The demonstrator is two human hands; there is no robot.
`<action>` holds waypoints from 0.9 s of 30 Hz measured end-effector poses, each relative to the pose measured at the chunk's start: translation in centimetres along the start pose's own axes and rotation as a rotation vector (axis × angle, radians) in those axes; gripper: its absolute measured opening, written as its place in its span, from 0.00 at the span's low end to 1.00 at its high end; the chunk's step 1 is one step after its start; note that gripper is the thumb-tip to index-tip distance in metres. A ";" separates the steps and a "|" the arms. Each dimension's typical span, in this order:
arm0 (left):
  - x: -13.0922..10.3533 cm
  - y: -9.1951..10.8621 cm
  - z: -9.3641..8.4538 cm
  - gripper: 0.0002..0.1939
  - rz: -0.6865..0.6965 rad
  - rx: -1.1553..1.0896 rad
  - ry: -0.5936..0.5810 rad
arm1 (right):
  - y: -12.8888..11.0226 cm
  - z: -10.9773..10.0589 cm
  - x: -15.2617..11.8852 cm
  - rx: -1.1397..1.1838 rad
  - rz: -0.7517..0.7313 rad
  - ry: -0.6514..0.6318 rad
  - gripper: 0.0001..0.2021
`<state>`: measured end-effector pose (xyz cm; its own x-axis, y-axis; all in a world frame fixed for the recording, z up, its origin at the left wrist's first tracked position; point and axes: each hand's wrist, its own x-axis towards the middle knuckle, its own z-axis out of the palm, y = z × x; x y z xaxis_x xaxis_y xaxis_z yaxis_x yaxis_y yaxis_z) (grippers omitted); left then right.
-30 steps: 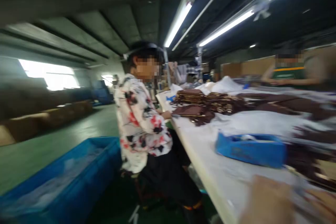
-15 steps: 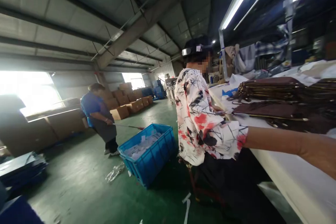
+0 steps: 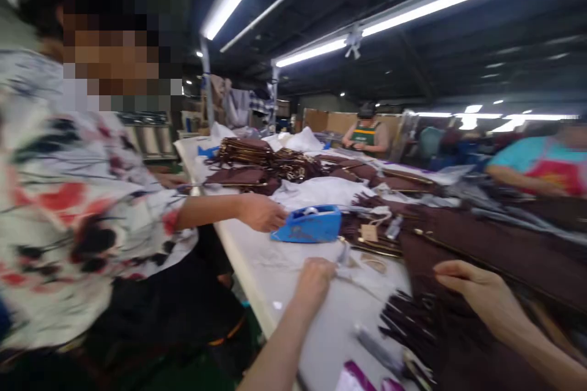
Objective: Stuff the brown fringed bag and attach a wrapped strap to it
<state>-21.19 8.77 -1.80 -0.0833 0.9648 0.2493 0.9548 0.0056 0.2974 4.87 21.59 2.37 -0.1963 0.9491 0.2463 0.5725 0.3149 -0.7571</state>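
Over the white table (image 3: 257,263), my left hand (image 3: 316,275) is closed, its fingers curled near a small greyish item and a thin cord. What it holds is blurred and cannot be made out. On the right, my right hand (image 3: 481,287) hovers over or touches dark brown fabric pieces (image 3: 486,244) with gold-coloured zips, fingers stretched and partly apart. Ahead sits a blue tape dispenser (image 3: 314,226), with a co-worker's hand (image 3: 263,212) at its left end. A brown cardboard tag (image 3: 368,232) lies beyond my left hand. Dark tassels (image 3: 408,317) lie between my hands.
A co-worker in a flowered shirt (image 3: 68,208) is close on my left. Stacked brown pieces (image 3: 243,153) and white wrapping (image 3: 321,192) lie farther along the table. Two more people (image 3: 367,134) are across it. A purple-and-white packet (image 3: 355,376) lies near the front.
My view has swung right, from the floor and blue crate to the tabletop. Both my hands and the tape dispenser have come into view. The nearby co-worker now appears closer, at the left.
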 end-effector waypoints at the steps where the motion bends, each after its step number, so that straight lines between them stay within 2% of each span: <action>1: -0.3 0.3 1.4 0.06 0.010 -0.034 0.025 | 0.8 -2.3 -0.5 0.022 0.049 0.012 0.05; 2: -0.5 0.4 2.2 0.05 0.018 -0.062 0.050 | 1.2 -4.0 -1.2 0.072 0.086 0.024 0.06; 4: -0.5 -0.2 2.6 0.08 0.027 -0.096 0.107 | 1.2 -6.3 -3.0 0.196 0.123 0.067 0.09; 6: -0.6 -0.7 2.2 0.15 0.023 -0.105 0.166 | 0.8 -7.9 -5.2 0.282 0.147 0.100 0.11; 8: -0.9 -0.2 1.4 0.23 0.040 -0.098 0.247 | 0.3 -9.2 -7.7 0.318 0.160 0.107 0.11; 10: -1.6 2.1 0.6 0.24 0.118 -0.119 0.361 | 0.1 -10.5 -10.3 0.356 0.160 0.084 0.10; 12: -2.8 6.0 -0.2 0.22 0.235 -0.199 0.409 | 0.2 -11.5 -12.8 0.370 0.150 0.060 0.09; 13: -3.5 8.4 -0.5 0.22 0.280 -0.259 0.345 | 0.3 -11.9 -13.9 0.367 0.146 0.061 0.09; 14: -4.3 10.8 -0.7 0.22 0.327 -0.326 0.227 | 0.5 -12.3 -15.0 0.362 0.143 0.071 0.09; 16: -6.0 15.1 -0.6 0.23 0.322 -0.435 -0.029 | 0.9 -13.0 -17.0 0.359 0.140 0.117 0.10; 18: -7.6 17.9 0.0 0.19 0.343 -0.513 -0.170 | 1.7 -13.9 -18.7 0.361 0.137 0.154 0.10; 20: -8.8 19.0 0.9 0.13 0.419 -0.562 -0.198 | 2.6 -15.3 -20.4 0.334 0.133 0.187 0.09; 22: -9.4 19.1 1.7 0.15 0.517 -0.559 -0.177 | 3.6 -17.0 -22.3 0.223 0.095 0.210 0.09; 25: -9.4 19.7 3.0 0.14 0.682 -0.428 -0.116 | 4.6 -18.5 -25.6 -0.207 -0.131 0.281 0.08; 27: -9.5 21.2 4.1 0.14 0.813 -0.328 -0.073 | 4.7 -18.0 -28.0 -0.530 -0.325 0.301 0.12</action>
<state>1.03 0.84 -1.63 0.6158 0.6518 0.4427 0.5795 -0.7554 0.3060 27.38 -3.34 2.82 -0.2388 0.7425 0.6258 0.8490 0.4725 -0.2367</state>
